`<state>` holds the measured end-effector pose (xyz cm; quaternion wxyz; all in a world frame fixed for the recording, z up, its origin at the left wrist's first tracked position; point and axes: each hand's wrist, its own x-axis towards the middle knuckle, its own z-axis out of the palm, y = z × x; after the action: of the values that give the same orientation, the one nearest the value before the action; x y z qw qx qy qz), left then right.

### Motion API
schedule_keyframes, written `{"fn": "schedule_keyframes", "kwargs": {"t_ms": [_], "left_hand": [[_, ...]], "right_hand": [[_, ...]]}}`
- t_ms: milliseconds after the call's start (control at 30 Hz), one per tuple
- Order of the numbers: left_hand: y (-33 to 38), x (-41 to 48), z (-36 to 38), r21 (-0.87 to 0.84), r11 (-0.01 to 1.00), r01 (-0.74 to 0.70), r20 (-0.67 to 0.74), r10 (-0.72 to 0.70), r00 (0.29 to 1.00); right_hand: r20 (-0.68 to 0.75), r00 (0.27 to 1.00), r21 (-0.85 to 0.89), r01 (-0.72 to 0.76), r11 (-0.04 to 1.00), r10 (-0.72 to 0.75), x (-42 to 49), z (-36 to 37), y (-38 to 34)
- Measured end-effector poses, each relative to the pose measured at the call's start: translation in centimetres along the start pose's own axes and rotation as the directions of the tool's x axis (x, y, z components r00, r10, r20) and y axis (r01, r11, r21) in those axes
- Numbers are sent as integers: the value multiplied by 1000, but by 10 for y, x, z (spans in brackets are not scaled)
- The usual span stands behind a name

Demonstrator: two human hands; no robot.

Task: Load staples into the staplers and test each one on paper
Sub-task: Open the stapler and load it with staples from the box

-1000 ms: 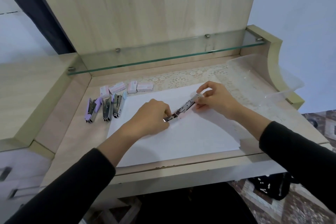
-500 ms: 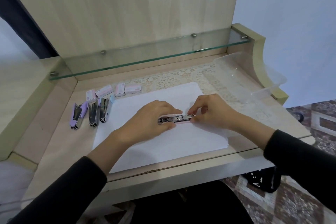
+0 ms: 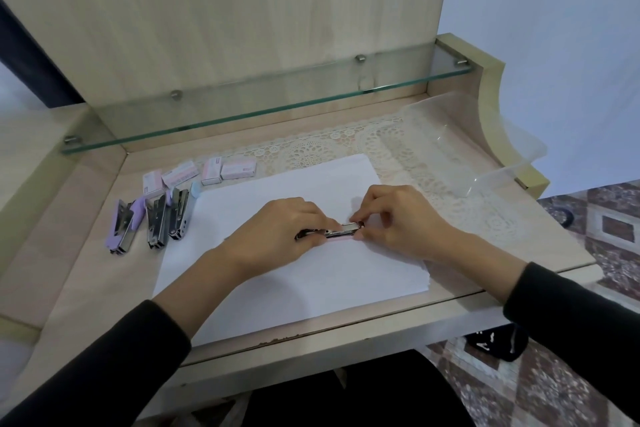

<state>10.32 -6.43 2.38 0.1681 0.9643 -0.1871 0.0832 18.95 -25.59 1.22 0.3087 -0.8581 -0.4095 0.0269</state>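
My left hand [image 3: 277,234] has the stapler [image 3: 341,229] in its grip on the paper [image 3: 311,291], my right hand [image 3: 398,218] pinches its front: loading, I reckon, snapping it closed comes next.

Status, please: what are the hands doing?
Left hand grips the pink stapler; right hand pinches its other end. Stapler on the paper. Three more staplers aside; nothing blocking.

We find one stapler [image 3: 337,231] on the paper [image 3: 294,288], three staplers [image 3: 156,222] left of it, boxes [image 3: 239,170] behind them on the tabletop [image 3: 104,270].
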Motion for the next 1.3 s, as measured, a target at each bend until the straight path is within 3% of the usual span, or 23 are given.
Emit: {"fn": "schedule_keyframes", "kwargs": {"t_ms": [333, 633, 800, 900, 1300], "left_hand": [[-2, 0, 0, 11, 1000, -18, -28, 19, 999], [0, 1, -2, 5, 1000, -21, -31, 21, 999], [0, 2, -3, 19, 1000, -8, 3, 8, 1000], [0, 4, -4, 21, 1000, -4, 30, 3, 1000], [-4, 2, -6, 99, 992, -80, 70, 73, 995]], "right_hand": [[62, 998, -172, 20, 985, -10, 1, -4, -5], [49, 998, -196, 43, 980, -34, 1, -4, -5], [-21, 986, -35, 165, 986, -166, -4, 2, -9], [-29, 992, 51, 123, 991, -121, -1, 4, -10], [-1, 990, 52, 142, 988, -142, 5, 9, -6]]}}
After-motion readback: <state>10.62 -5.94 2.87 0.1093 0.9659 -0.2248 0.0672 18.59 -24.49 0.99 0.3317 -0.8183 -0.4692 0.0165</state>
